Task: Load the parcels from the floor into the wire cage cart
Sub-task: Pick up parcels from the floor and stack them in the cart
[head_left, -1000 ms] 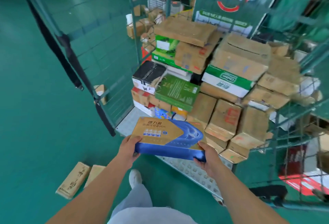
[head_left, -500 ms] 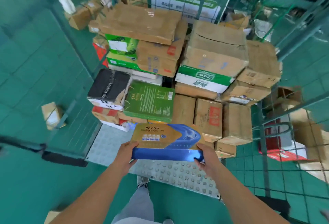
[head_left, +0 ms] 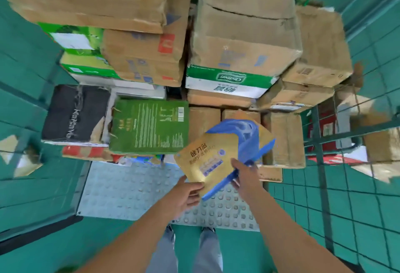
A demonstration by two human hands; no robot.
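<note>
two hands on one flat gold-and-blue cardboard box (head_left: pixel 225 153), tilted above the studded grey metal cart floor (head_left: pixel 129 188). left hand (head_left: pixel 184 194) pinches its near corner, right hand (head_left: pixel 244 177) fingers curl round the blue edge. box sits just before the stacked brown cardboard parcels (head_left: pixel 244 40), beside the green printed box (head_left: pixel 149 127).

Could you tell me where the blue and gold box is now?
In the head view, the blue and gold box sits right of centre, held tilted beside the green box.
</note>
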